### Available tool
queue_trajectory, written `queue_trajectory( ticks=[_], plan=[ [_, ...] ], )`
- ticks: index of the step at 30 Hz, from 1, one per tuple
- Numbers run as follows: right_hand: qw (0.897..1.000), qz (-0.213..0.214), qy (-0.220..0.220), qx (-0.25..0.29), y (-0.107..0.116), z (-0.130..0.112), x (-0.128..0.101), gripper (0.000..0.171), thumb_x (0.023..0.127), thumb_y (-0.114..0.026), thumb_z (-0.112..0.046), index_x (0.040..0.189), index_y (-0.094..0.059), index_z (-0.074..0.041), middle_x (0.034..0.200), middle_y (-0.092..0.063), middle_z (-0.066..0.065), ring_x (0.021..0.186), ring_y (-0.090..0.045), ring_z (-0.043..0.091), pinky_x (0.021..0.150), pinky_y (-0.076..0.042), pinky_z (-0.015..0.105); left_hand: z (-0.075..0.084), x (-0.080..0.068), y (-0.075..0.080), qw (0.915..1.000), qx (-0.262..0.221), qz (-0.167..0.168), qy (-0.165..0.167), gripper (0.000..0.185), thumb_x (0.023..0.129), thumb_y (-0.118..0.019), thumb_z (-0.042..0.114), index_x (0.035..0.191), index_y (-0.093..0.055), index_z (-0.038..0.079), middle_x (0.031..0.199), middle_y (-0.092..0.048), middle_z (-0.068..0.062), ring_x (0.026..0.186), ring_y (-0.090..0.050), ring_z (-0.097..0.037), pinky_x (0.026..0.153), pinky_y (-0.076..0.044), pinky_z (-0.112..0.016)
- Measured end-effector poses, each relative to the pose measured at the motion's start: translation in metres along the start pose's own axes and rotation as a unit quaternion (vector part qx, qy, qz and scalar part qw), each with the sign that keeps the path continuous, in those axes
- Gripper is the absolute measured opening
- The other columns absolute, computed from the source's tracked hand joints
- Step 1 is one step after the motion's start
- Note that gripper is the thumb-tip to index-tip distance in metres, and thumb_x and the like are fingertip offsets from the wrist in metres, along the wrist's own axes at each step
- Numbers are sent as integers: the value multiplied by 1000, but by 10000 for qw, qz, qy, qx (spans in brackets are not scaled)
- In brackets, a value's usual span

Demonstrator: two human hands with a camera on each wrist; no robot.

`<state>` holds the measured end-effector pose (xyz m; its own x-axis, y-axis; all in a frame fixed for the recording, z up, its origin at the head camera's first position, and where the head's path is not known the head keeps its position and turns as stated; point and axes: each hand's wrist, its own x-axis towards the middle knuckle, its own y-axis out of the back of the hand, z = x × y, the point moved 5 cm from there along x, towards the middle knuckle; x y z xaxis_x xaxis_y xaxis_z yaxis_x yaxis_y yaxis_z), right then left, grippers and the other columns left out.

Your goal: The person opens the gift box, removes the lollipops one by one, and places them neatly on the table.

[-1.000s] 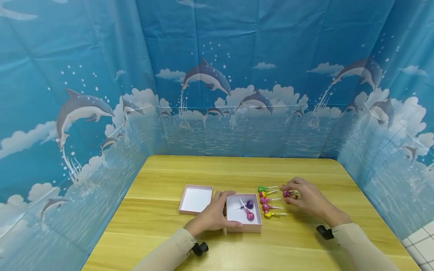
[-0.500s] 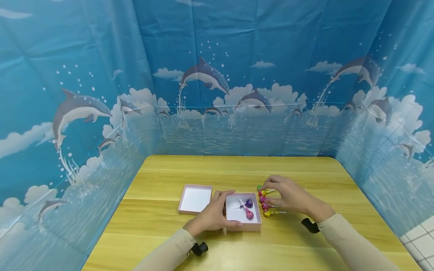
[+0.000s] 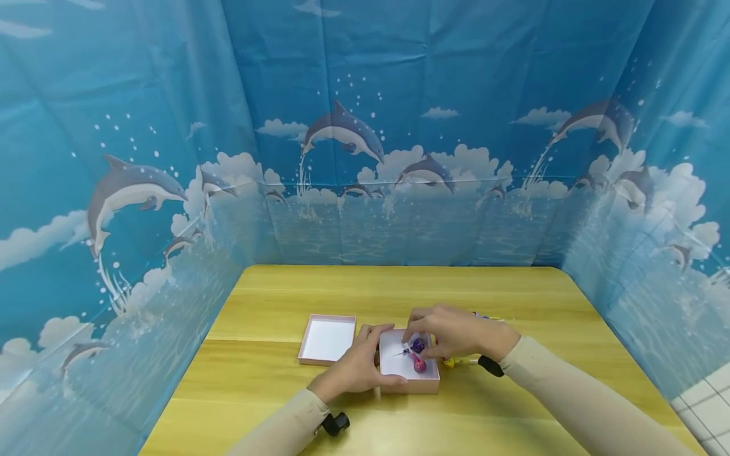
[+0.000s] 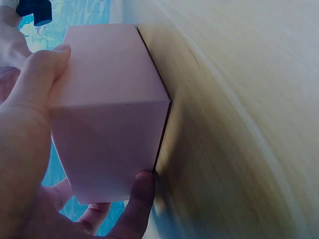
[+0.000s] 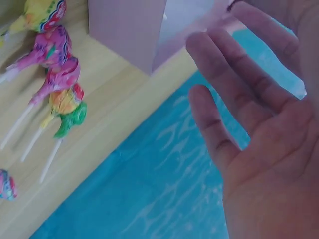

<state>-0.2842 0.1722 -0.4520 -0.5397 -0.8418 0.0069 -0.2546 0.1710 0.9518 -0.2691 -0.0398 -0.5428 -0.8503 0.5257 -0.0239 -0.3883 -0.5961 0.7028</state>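
My left hand (image 3: 359, 362) grips the pink open-topped box (image 3: 419, 386) by its left side, thumb on the near wall. In the left wrist view its fingers wrap round the pink wall of the box. Inside lie a purple-wrapped lollipop (image 3: 419, 345) and a pink one (image 3: 419, 365), their sticks crossing. My right hand (image 3: 453, 330) reaches in over the right wall, thumb and index finger apart on either side of the purple lollipop. In the right wrist view the other fingers (image 5: 214, 62) are spread, and the index fingertip is right at a small dark thing.
The shallow box lid (image 3: 327, 339) lies inside-up left of the box. Right of the box is a row of several lollipops, including a yellow one (image 3: 449, 362) and a green one (image 5: 72, 119). Another lollipop (image 5: 7, 185) lies apart. A dolphin-print curtain (image 3: 365, 221) surrounds the table.
My right hand has moved left from the lone lollipop at the right, across the row, to inside the box. My left hand and the lollipops in the box have stayed put.
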Motion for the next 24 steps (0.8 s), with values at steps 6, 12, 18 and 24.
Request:
queue_trajectory(
  ticks=[6, 12, 18, 24],
  plan=[
    [9975, -638, -211, 221, -14, -2, 15, 30, 102, -94, -19, 131, -86, -17, 125, -78, 4, 100, -75, 14, 87, -62, 23, 0, 0, -2, 10000, -17, 22, 44, 117, 92, -97, 63, 183, -34, 24, 158, -50, -13, 115, -57, -14, 97, -56, -32],
    [9948, -995, -48, 229, -24, 1, 23, 24, 100, -93, -9, 122, -86, -13, 117, -82, 2, 91, -71, 3, 81, -60, 17, 0, 0, -2, 10000, 39, 48, 65, 118, 91, -98, 62, 183, -35, 24, 161, -49, -13, 125, -57, -17, 107, -57, -37],
    [9902, -1388, -125, 105, -34, 5, 29, 20, 100, -91, -6, 114, -88, -20, 105, -83, -5, 85, -68, 5, 79, -56, 16, -1, 0, -3, 10000, -7, 62, 43, 119, 91, -98, 62, 183, -34, 24, 161, -49, -15, 122, -58, -18, 103, -57, -36],
    [9840, -1696, -436, 331, -41, 5, 34, 18, 101, -92, -6, 111, -90, -21, 98, -81, -6, 85, -64, 6, 80, -55, 17, -4, 0, -4, 10000, 7, 63, 59, 118, 91, -99, 61, 183, -34, 26, 160, -49, -14, 119, -57, -17, 99, -57, -34]
  ],
)
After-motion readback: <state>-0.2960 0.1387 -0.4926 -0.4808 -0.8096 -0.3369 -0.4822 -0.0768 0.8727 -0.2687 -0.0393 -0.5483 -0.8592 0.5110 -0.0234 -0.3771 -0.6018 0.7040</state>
